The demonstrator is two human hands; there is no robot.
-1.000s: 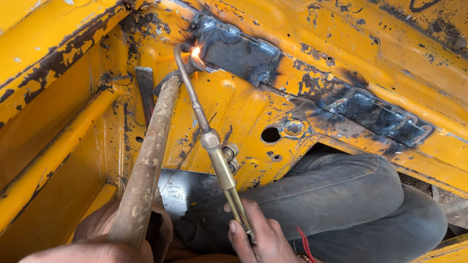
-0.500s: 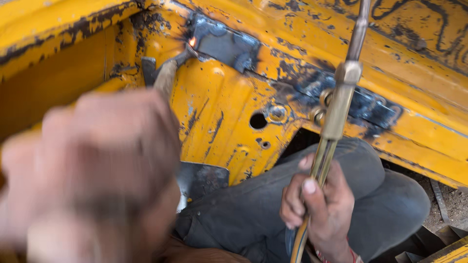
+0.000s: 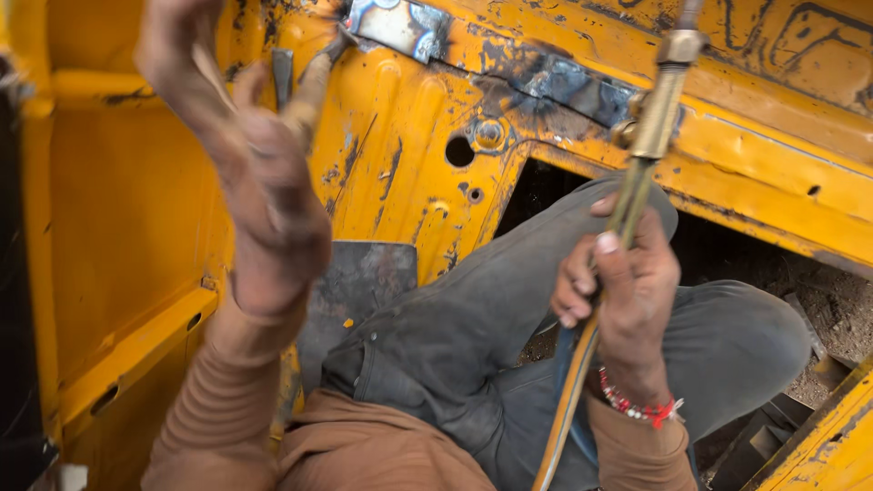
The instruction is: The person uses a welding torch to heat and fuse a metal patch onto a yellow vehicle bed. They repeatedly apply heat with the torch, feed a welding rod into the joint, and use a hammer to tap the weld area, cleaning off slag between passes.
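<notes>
Left hand point(image 3: 264, 191) is gripping the hammer point(image 3: 309, 86), swinging at the patch plate point(image 3: 400, 25): strike squarely. Right hand point(image 3: 623, 291) is clamping the torch point(image 3: 650, 127), holding it clear.

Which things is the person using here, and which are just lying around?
In use:
- hammer in the left hand
- brass torch in the right hand
- grey patch on the yellow panel

Lying about:
- loose dark plate
- rubble
</notes>
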